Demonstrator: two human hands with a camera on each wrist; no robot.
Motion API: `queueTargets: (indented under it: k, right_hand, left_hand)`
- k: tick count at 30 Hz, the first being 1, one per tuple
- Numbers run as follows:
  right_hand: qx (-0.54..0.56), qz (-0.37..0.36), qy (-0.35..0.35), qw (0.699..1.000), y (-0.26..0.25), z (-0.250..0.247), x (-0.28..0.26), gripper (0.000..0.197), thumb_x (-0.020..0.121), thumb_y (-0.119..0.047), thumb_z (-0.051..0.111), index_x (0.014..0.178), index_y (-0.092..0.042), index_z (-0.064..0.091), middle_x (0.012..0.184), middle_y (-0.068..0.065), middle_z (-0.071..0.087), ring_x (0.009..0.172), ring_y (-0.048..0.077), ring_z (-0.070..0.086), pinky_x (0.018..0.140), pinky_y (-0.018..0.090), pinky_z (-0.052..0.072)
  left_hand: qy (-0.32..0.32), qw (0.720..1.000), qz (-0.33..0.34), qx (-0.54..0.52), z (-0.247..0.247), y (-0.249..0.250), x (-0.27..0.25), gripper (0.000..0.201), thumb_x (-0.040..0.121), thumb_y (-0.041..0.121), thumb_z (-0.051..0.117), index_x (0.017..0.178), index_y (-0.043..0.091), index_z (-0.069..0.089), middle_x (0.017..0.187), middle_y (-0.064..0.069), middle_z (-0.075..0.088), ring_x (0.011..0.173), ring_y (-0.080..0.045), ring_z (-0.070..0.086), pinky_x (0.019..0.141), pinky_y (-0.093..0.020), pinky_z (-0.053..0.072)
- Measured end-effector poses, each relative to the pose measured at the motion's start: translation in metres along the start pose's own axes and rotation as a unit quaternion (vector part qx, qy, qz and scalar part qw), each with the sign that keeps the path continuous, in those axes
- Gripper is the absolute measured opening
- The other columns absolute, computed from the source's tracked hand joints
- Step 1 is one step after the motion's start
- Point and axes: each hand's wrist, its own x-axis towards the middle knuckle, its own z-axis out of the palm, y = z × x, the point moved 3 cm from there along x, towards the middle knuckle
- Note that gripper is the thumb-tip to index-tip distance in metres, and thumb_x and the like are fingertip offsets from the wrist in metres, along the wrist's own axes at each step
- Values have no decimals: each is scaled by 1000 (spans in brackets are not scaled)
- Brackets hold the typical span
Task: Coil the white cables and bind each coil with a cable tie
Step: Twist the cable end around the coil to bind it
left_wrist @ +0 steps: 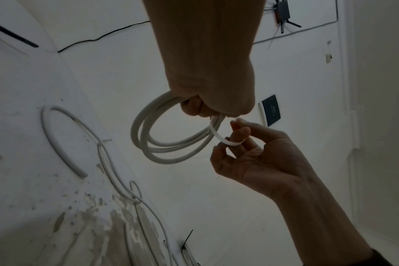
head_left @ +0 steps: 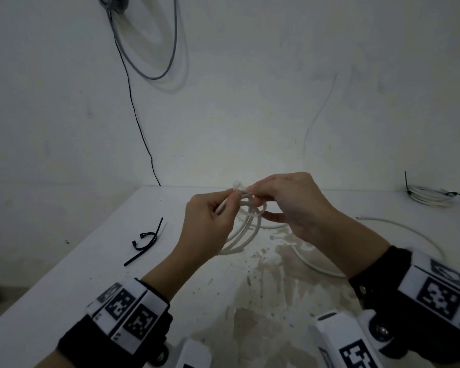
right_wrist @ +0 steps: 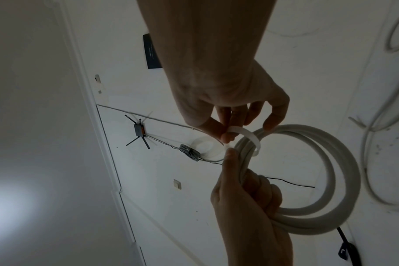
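Observation:
A small coil of white cable [head_left: 246, 236] hangs above the white table [head_left: 91, 261], gripped at its top by my left hand [head_left: 230, 199]. In the left wrist view the coil [left_wrist: 148, 147] shows a few loops hanging from the left hand's curled fingers [left_wrist: 194, 108]. A white cable tie [right_wrist: 251, 136] arches over the coil's strands [right_wrist: 330, 180]. My right hand [head_left: 252, 192] pinches one end of the tie between thumb and fingertips [right_wrist: 226, 129]. The tie [left_wrist: 219, 136] also curves round a right finger. Whether the tie is fastened cannot be seen.
Two black cable ties [head_left: 144, 241] lie on the table at the left. A bound white coil [head_left: 430, 196] sits at the far right by the wall. A loose white cable [head_left: 398, 229] curves across the table under my right forearm. Grey cables [head_left: 149, 49] hang on the wall.

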Motion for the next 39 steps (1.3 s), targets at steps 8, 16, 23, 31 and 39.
queueTargets:
  k: [8, 16, 23, 31, 39]
  right_hand:
    - [14, 57, -19, 998, -3, -4, 1, 3, 73, 2, 69, 76, 1, 69, 49, 2, 58, 54, 10, 56, 58, 28, 45]
    - [-67, 84, -7, 994, 1, -2, 0, 8, 74, -2, 68, 81, 2, 70, 54, 4, 57, 54, 9, 53, 59, 27, 41]
    - [-71, 90, -11, 993, -3, -6, 1, 2, 74, 0, 67, 74, -1, 69, 54, 4, 57, 53, 9, 52, 60, 28, 37]
    - [-43, 59, -88, 993, 6, 1, 0, 19, 87, -31, 63, 86, -14, 72, 75, -5, 73, 94, 8, 63, 82, 37, 40]
    - [-46, 78, -83, 992, -3, -3, 1, 25, 84, -14, 61, 60, -15, 63, 48, -5, 58, 65, 4, 58, 87, 37, 27]
  left_hand:
    - [-57, 986, 121, 100, -3, 2, 0, 25, 90, 20, 54, 94, 7, 75, 44, 21, 41, 38, -3, 42, 42, -5, 26]
    - [-75, 974, 156, 145, -1, -3, -6, 22, 90, 18, 55, 89, 4, 72, 50, 26, 38, 40, 2, 45, 42, -2, 28]
    - [-90, 961, 190, 177, 2, 5, -4, 32, 89, 25, 48, 90, 2, 70, 44, 10, 50, 32, -2, 32, 40, -1, 26]
    - [-6, 987, 114, 113, -1, -6, 3, 32, 92, 24, 50, 75, 6, 71, 41, 2, 44, 40, -14, 42, 40, -11, 26]
    - [-67, 968, 195, 141, 0, 6, -1, 32, 89, 24, 48, 84, 3, 71, 47, 11, 44, 46, -14, 44, 40, -4, 29]
